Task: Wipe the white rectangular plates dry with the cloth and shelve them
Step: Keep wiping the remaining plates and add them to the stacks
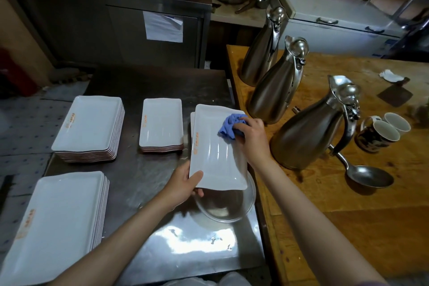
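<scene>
My left hand (183, 183) clamps its fingers on the plate's (216, 158) near corner; my right hand (251, 133) bunches the blue cloth (228, 126) against its far end.

- Dim indoor light overall; the far cabinets (139, 30) at 11 o'clock sink into near-black.
- A bright white glare patch lies on the steel table (192, 241) at 6 o'clock.
- Soft highlights streak the metal jugs (301, 132) at 2 o'clock, which cast soft shadows on the wood.
- Wide-angle bending curves straight lines toward the edges.
- Slight softness throughout, stronger at the corners.
</scene>
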